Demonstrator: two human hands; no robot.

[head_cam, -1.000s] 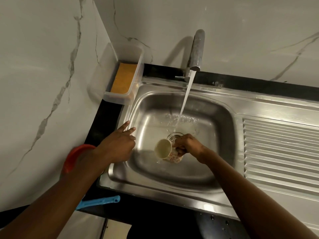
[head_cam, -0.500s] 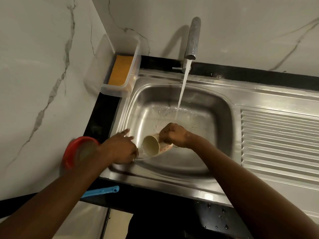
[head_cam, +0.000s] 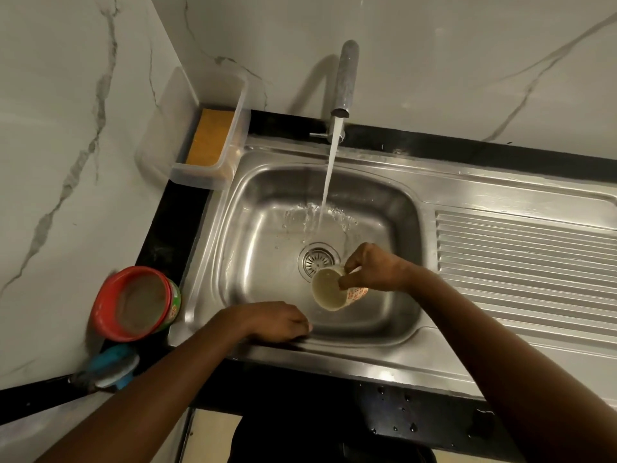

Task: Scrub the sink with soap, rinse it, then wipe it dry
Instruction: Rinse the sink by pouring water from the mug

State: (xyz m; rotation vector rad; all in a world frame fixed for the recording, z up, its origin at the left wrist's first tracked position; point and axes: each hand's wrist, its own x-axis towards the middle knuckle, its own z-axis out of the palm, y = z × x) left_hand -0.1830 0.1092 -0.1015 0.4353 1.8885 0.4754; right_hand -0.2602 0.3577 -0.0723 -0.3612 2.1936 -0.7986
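Observation:
The steel sink (head_cam: 260, 228) is wet, and water runs from the tap (head_cam: 347, 78) onto the basin floor just behind the drain (head_cam: 318, 259). My right hand (head_cam: 374, 267) grips a small patterned cup (head_cam: 329, 290), tilted on its side low in the basin beside the drain, its mouth facing me. My left hand (head_cam: 275, 320) rests palm down on the sink's front rim, its fingers bent over the inner edge and holding nothing.
A clear plastic box (head_cam: 233, 162) with an orange sponge (head_cam: 210, 138) stands at the back left corner. A red tub (head_cam: 137, 302) and a blue brush (head_cam: 113, 365) sit on the black counter to the left. The ribbed drainboard (head_cam: 527, 262) lies to the right.
My left hand slid from the sink's left wall to the front rim. My right hand carried the cup from the left front of the basin back to the right, beside the drain.

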